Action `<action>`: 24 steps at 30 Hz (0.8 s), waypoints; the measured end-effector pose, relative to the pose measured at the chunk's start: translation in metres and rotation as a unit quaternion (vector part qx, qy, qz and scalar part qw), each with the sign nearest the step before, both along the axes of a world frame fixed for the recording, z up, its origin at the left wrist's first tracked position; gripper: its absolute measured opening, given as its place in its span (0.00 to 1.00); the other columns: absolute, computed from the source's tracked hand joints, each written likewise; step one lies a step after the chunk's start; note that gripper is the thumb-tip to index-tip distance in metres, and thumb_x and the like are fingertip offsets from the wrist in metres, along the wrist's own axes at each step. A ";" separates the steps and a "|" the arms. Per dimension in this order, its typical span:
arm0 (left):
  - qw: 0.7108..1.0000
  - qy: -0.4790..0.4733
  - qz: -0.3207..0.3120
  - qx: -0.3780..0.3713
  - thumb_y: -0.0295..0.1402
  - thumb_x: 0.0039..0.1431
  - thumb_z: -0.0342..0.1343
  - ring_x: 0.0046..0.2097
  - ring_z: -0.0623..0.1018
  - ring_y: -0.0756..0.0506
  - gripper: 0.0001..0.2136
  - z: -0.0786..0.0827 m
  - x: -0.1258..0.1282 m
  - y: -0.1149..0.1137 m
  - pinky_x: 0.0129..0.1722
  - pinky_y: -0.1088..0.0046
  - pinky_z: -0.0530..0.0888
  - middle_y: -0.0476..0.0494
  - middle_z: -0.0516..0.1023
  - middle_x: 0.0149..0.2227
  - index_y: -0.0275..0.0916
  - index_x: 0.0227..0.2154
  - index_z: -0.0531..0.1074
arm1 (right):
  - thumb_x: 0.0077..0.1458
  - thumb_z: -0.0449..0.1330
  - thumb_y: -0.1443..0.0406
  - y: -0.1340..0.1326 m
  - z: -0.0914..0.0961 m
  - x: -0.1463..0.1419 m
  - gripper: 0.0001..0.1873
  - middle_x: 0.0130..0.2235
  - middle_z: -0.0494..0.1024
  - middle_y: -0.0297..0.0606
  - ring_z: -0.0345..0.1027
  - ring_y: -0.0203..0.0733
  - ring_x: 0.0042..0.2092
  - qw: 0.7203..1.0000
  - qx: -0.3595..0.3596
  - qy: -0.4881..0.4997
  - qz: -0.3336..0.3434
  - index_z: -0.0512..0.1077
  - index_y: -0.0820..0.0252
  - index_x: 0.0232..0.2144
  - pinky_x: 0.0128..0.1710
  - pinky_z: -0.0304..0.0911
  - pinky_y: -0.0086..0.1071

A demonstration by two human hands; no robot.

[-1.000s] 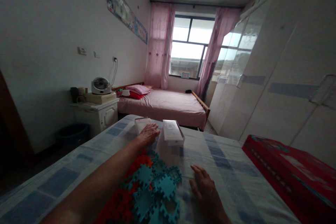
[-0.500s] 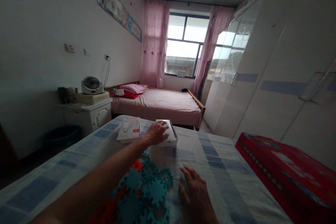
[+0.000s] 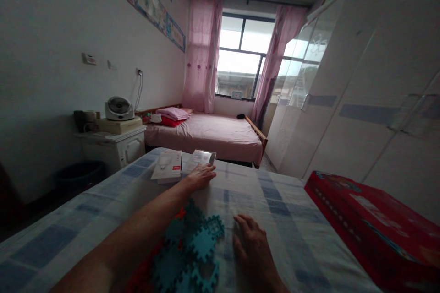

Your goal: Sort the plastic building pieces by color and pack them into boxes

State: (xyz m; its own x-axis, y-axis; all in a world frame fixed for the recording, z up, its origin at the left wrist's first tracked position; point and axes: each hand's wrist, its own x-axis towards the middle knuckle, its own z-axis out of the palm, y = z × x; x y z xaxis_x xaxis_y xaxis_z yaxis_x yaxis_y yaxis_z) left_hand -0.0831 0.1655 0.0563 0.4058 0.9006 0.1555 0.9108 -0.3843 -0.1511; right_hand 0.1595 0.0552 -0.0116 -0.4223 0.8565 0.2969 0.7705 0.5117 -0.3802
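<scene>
My left hand point(image 3: 202, 176) reaches across the table with its fingers stretched out. It lies at the near side of a white box point(image 3: 198, 157); I cannot tell whether the fingers still touch it. Left of that box lies another white box point(image 3: 168, 165) with a picture of a bulb and a red label. On the cloth, my right hand point(image 3: 252, 242) rests with its fingers apart, holding nothing. Between my arms is a heap of teal toothed interlocking pieces point(image 3: 201, 243), with red ones partly hidden under my left forearm.
A checked cloth point(image 3: 275, 203) covers the table. A large red box point(image 3: 371, 224) stands at the right edge. Beyond are a pink bed point(image 3: 213, 132), a cabinet point(image 3: 132, 149) with a small fan point(image 3: 119, 107), a bin point(image 3: 80, 176) and white wardrobes point(image 3: 343, 87).
The white box by my left hand has shifted left and farther away, closer to the bulb box. My left hand has moved slightly left with it. The right hand stays in place.
</scene>
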 end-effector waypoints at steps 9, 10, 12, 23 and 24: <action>1.000 -0.021 0.003 0.012 0.28 0.50 0.56 0.63 0.56 0.32 0.23 0.008 0.009 -0.039 0.58 0.51 0.58 0.29 0.54 0.63 0.35 0.52 0.67 | 0.51 0.54 0.68 -0.007 0.012 -0.003 0.23 0.53 0.68 0.41 0.60 0.43 0.55 0.999 -0.002 0.031 -0.014 0.66 0.57 0.50 0.55 0.53 0.38; 0.999 -0.029 -0.008 0.013 0.30 0.53 0.54 0.63 0.56 0.32 0.22 0.009 0.020 -0.050 0.57 0.51 0.59 0.27 0.55 0.62 0.34 0.53 0.66 | 0.51 0.54 0.67 -0.007 0.012 -0.004 0.23 0.53 0.68 0.40 0.60 0.43 0.55 0.999 -0.004 0.034 -0.014 0.66 0.57 0.51 0.56 0.52 0.39; 0.997 -0.065 -0.043 0.013 0.36 0.55 0.53 0.63 0.57 0.33 0.22 0.006 0.043 -0.077 0.58 0.54 0.60 0.29 0.56 0.62 0.37 0.53 0.67 | 0.52 0.55 0.65 -0.007 0.014 -0.004 0.23 0.54 0.67 0.41 0.59 0.44 0.55 0.999 -0.014 0.032 -0.008 0.65 0.57 0.52 0.56 0.50 0.40; 0.970 -0.162 -0.183 0.003 0.37 0.54 0.53 0.62 0.60 0.37 0.24 -0.040 0.129 -0.217 0.56 0.52 0.65 0.39 0.58 0.62 0.48 0.55 0.62 | 0.53 0.56 0.65 -0.082 0.088 0.144 0.26 0.58 0.62 0.45 0.52 0.47 0.60 0.982 0.098 -0.049 -0.154 0.62 0.61 0.55 0.57 0.50 0.44; 0.969 -0.165 -0.184 -0.016 0.35 0.54 0.53 0.62 0.60 0.37 0.22 -0.040 0.133 -0.225 0.56 0.52 0.65 0.38 0.58 0.62 0.47 0.54 0.64 | 0.53 0.56 0.66 -0.098 0.096 0.174 0.25 0.58 0.62 0.47 0.51 0.49 0.60 0.966 0.140 -0.060 -0.209 0.63 0.63 0.54 0.58 0.48 0.46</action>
